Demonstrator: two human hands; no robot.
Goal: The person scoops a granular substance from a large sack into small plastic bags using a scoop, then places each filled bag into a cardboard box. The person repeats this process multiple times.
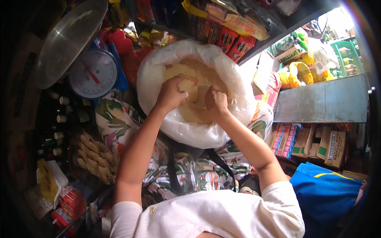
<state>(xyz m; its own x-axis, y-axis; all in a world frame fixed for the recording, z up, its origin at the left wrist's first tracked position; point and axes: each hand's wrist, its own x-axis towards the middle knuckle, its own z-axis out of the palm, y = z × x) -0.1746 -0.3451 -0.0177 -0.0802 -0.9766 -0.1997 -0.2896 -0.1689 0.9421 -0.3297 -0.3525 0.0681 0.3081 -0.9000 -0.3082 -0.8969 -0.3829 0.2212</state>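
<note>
A large white plastic sack (190, 134) stands between my knees with its rim rolled outward. Tan, sugar-like granules (196, 114) lie inside it. Over the left part of the opening, my left hand (172, 93) grips a small clear plastic bag filled with the pale tan granules (188, 84) and marked with red print. My right hand (216, 100) is closed at the right part of the opening, on what looks like a scoop; its shape is mostly hidden by the fingers.
A dial scale (93, 73) with a metal pan (71, 41) stands at upper left, above dark bottles (61, 119). Packets crowd the shelf (256, 55) beyond the sack. A grey ledge (321, 101), cartons (323, 145) and a blue bag (321, 190) are on the right.
</note>
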